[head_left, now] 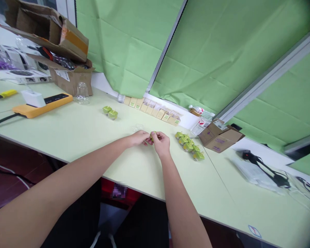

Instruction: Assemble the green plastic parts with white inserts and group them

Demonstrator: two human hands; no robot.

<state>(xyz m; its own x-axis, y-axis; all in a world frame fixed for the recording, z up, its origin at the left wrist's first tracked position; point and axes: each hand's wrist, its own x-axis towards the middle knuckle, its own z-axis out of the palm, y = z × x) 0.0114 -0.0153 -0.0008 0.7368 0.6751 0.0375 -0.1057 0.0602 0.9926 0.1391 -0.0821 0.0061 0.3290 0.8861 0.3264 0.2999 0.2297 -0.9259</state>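
Over the middle of the table (134,168), my left hand (140,138) and my right hand (162,142) meet. Their fingers are closed around a small green piece (152,135), mostly hidden by the fingertips. A small clear plastic part (137,127) lies on the table just beyond my left hand. To the right of my right hand, several small green-topped containers (188,146) with clear lower parts stand in a cluster. Two similar green-topped containers (113,114) sit farther back on the left.
Small tan house-shaped boxes (155,110) line the back edge. On the left are an orange power strip (45,106), a clear plastic dome (82,93) and open cardboard boxes (69,81). A cardboard box (220,137), plastic packages (200,126) and black cables (268,168) lie right.
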